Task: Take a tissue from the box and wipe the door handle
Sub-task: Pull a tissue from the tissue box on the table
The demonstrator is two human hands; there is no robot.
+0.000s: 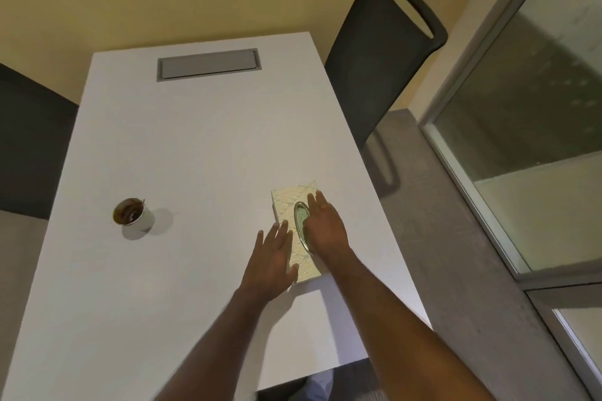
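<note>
A pale, leaf-patterned tissue box [289, 202] lies on the white table [182, 146] near its right edge. An oval slot [300, 216] opens in the box's top. My left hand [273, 259] rests flat against the near left side of the box, fingers spread. My right hand [324, 225] lies on the top of the box beside the slot, with the thumb at or in the slot. No tissue shows outside the box. The door handle is not in view.
A small paper cup [133, 215] with brown residue stands on the table's left part. A grey cable hatch [207, 64] is set into the far end. A dark chair [384, 52] stands at the table's right, and a glass partition with a metal frame [472, 153] runs further right.
</note>
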